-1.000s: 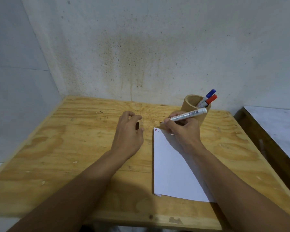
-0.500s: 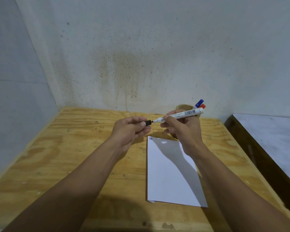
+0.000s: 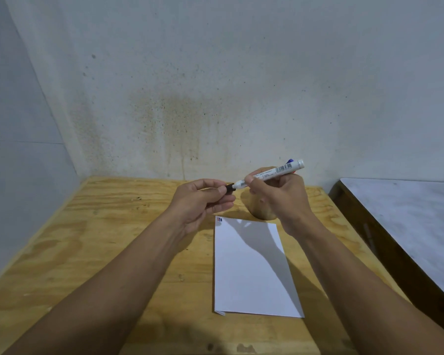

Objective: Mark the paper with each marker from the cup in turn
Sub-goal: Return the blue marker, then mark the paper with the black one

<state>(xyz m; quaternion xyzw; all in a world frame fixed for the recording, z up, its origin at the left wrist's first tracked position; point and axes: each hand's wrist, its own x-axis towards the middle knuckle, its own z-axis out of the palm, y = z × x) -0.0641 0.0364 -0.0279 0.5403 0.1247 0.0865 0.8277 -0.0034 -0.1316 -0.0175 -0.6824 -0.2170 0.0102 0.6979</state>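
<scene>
My right hand (image 3: 277,198) holds a white marker (image 3: 272,172) by its barrel, raised above the table and pointing left. My left hand (image 3: 203,198) pinches the marker's black cap (image 3: 230,187), which meets the marker's tip end. The white paper (image 3: 251,267) lies on the wooden table (image 3: 113,239) below my hands, with small red, blue and black marks (image 3: 219,219) in its top left corner. The wooden cup (image 3: 260,211) stands behind the paper, mostly hidden by my right hand. A blue marker tip (image 3: 290,160) and a sliver of red peek out behind the white marker.
A stained white wall rises right behind the table. To the right, across a dark gap, stands a second surface with a grey top (image 3: 405,221). The wall on the left runs close along the table's left edge.
My right hand lifted the marker off the paper's top corner. My left hand rose with the cap, and cap and tip have come together. The view tilted upward.
</scene>
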